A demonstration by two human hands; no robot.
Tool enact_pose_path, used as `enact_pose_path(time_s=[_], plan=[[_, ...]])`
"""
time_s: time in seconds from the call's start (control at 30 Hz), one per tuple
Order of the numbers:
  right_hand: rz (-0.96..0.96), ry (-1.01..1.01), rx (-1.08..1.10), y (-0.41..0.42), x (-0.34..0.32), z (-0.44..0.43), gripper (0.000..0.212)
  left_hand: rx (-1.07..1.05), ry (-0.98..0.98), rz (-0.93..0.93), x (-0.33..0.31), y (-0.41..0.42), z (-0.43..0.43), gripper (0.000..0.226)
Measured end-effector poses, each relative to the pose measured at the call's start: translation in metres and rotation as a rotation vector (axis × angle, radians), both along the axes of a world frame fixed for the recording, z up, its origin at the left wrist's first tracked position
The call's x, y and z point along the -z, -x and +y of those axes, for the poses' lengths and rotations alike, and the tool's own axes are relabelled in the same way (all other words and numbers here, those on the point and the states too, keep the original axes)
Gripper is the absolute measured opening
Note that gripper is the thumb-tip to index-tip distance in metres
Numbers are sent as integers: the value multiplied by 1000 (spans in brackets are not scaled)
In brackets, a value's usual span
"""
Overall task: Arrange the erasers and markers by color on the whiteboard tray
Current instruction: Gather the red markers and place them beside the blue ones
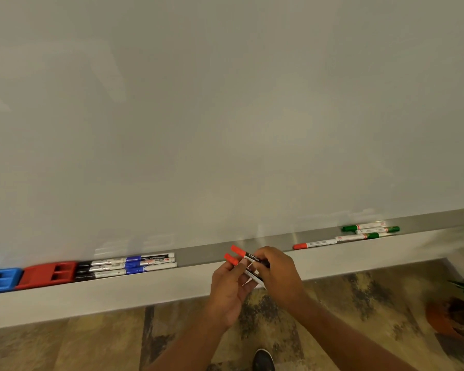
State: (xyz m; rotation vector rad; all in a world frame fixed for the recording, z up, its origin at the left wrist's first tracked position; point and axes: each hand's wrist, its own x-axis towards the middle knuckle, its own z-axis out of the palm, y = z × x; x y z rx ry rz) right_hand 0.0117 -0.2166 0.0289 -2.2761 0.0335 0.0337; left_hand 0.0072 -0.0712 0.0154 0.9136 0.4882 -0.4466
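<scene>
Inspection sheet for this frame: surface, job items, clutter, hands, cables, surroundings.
Surface: whiteboard tray, bare in the middle.
Job's things: blue eraser and red eraser at left; black and blue markers beside them; single red marker and green markers at right.
Clutter: nothing seen.
Grippers: left hand and right hand together hold two red markers.
Cables: nothing seen.
Surroundings: whiteboard, potted plant, shoe.

"camlin" on held red-capped marker, "MARKER" on blue-capped tray marker
</scene>
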Motion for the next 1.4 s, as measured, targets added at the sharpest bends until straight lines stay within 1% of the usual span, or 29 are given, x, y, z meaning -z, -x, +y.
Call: enact_pose_path(time_s=[0.1,0.2,0.3,0.37,0.47,0.53,0.6,0.67,0.77,0.83,0.97,1.17,1.27,1.33,1.37,1.4], plan=[[23,8,2,4,1,-9,8,-6,28,12,3,0,-12,21],[15,49,-46,7,2,-19,17,-13,8,17,8,0,-22,19],[-32,81,-128,8,1,-38,20,-3,-6,12,11,-1,-31,21],[-56,183,-141,3,3,-60,24,-7,-3,18,13,-3,-37,24],[-80,397,-98,-15,10,-102,24,-38,6,33,16,-5,-44,24],[-42,594,-128,-28,17,-129,26,-39,8,38,17,-7,-49,24],[13,743,-158,-38,25,-150,32,-31,1,44,17,-8,-54,25],[41,824,-175,-46,32,-164,34,-25,-6,48,17,-9,-58,25],[88,886,-218,-55,38,-175,29,-25,-12,44,17,-12,-62,27],[115,950,-254,-60,39,-178,30,-26,-18,37,18,-12,-64,27],[97,1055,-298,-64,36,-176,32,-35,-28,38,20,-12,-68,26],[124,1058,-337,-78,26,-175,22,-53,-23,27,24,-12,-72,25],[48,1001,-351,-76,19,-170,22,-53,-6,36,25,-12,-71,24],[-24,877,-322,-72,13,-159,24,-67,5,41,26,-12,-71,24],[-42,760,-305,-69,9,-150,25,-81,8,47,26,-11,-71,24],[-40,602,-287,-66,4,-140,26,-94,8,54,27,-11,-71,24]])
